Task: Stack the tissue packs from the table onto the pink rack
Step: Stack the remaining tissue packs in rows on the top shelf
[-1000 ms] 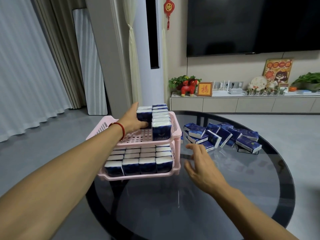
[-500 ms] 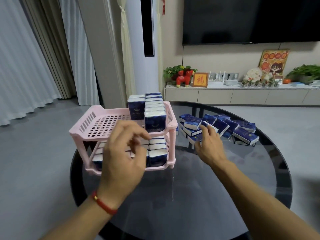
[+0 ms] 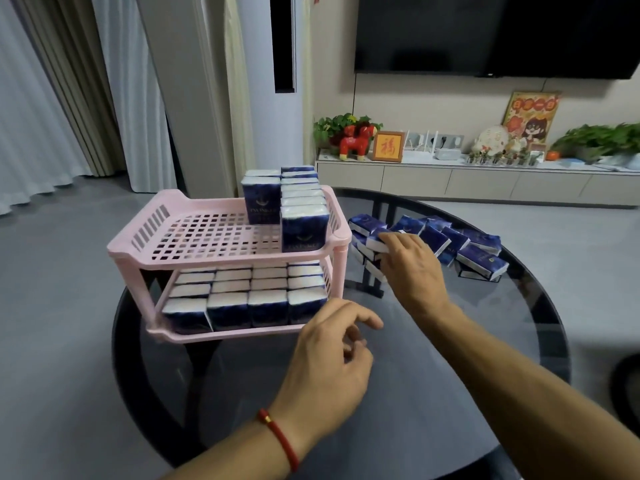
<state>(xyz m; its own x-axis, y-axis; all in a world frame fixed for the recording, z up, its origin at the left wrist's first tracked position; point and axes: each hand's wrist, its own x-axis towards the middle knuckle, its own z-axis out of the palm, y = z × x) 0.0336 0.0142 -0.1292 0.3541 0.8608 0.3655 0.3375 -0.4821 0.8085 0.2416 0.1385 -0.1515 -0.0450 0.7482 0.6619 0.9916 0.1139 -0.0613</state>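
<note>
Head view: the tissue packs [image 3: 446,242] are small dark-blue blocks with white ends, lying in a loose heap on the round dark glass worktop [image 3: 433,358], just right of the pink rack [image 3: 138,244]. The right hand [image 3: 412,268] reaches palm down into the heap, its grip clamped on one pack [image 3: 375,242] at the near left edge. The left hand [image 3: 332,362] hovers above the worktop before the rack, fingers loosely curled, grip empty. The rack's lower tier is packed with upright packs in rows; the upper tier holds a column along its right side and two at the back.
</note>
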